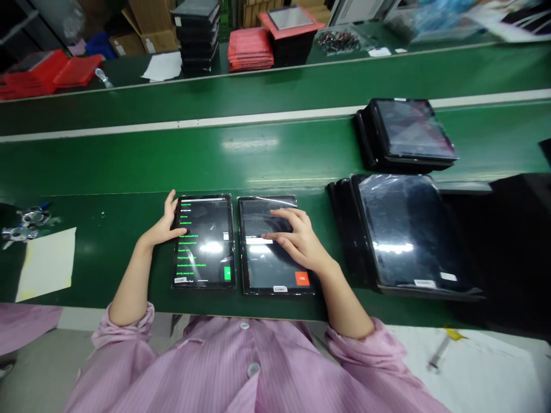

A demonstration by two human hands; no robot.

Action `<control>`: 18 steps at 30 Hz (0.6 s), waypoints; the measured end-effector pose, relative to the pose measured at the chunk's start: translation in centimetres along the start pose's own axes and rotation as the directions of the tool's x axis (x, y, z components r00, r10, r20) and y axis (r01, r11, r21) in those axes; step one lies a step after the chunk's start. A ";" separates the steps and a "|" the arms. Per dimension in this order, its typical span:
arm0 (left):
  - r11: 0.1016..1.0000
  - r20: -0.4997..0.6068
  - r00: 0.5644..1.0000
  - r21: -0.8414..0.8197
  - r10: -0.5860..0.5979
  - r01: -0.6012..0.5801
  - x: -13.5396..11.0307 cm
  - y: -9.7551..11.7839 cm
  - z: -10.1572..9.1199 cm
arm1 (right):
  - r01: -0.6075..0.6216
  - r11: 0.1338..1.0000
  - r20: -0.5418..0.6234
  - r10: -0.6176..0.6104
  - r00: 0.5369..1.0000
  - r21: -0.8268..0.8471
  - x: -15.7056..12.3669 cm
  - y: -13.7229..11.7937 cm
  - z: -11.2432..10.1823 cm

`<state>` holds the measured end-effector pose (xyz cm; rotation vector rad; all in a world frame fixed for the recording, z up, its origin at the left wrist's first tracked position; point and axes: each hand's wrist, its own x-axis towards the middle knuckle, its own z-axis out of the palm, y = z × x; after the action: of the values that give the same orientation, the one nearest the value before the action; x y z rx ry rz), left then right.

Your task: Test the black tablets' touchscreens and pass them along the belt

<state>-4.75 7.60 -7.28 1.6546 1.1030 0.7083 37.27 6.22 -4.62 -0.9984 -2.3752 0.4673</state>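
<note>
Two black tablets lie side by side on the green bench in front of me. The left tablet (pixel 206 241) shows a list of green text and a green button. My left hand (pixel 166 223) grips its left edge, thumb on the screen. The right tablet (pixel 269 264) has a dark screen with a white bar and an orange-red button at its lower right. My right hand (pixel 297 235) rests over that screen with fingers spread, fingertips touching the glass near the white bar.
A stack of film-wrapped tablets (pixel 408 235) lies to the right, another stack (pixel 408 135) behind it on the green belt. A white paper sheet (pixel 45 264) and metal clips (pixel 26 221) sit at left. Red trays (pixel 249 49), black trays and cardboard boxes line the far side.
</note>
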 end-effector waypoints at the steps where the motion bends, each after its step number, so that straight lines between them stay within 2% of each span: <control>1: 0.999 0.011 1.000 0.033 -0.003 0.002 0.0 0.1 0.0 | 0.007 1.000 0.015 -0.007 1.000 -0.011 0.0 0.0 0.0; 4: 0.988 0.037 0.999 0.156 -0.027 0.021 0.0 0.2 -0.2 | 0.041 0.998 0.022 -0.040 0.999 -0.048 -0.2 0.3 0.0; 7: 0.973 0.046 0.998 0.225 -0.052 0.041 0.1 0.0 -0.4 | 0.042 0.999 -0.122 -0.044 0.992 -0.016 -0.5 1.2 -0.2; 11: 0.955 0.060 0.995 0.291 -0.080 0.059 0.2 0.1 -0.2 | -0.058 0.998 -0.296 0.063 0.953 0.026 -0.7 2.1 -0.5; 15: 0.930 0.037 0.994 0.359 -0.105 0.085 0.3 0.5 0.5 | -0.103 0.992 -0.355 0.120 0.927 0.066 -0.8 2.9 -0.1; 18: 0.956 0.053 0.990 0.271 -0.129 0.110 0.9 0.3 -0.1 | -0.211 0.976 -0.405 0.217 0.888 0.059 -0.4 4.2 0.9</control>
<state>-4.31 8.41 -7.00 1.8055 1.2800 0.4332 39.29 8.67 -7.54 -1.2261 -1.8956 0.3130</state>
